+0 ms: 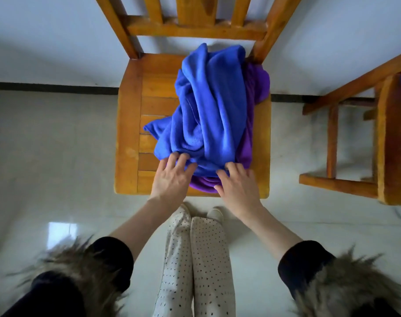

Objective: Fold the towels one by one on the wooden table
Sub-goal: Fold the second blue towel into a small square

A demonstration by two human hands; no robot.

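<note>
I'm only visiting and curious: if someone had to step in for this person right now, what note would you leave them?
Left hand: open, fingertips on the near edge of the blue towel.
Right hand: open, fingers touching the same edge, over the purple towel.
Towels: both crumpled in one heap on the chair seat, blue on top, purple beneath. A second wooden piece stands to the right with something blue on it.
Done: nothing folded in view.
Left: lift the blue towel, fold it, then the purple one.
</note>
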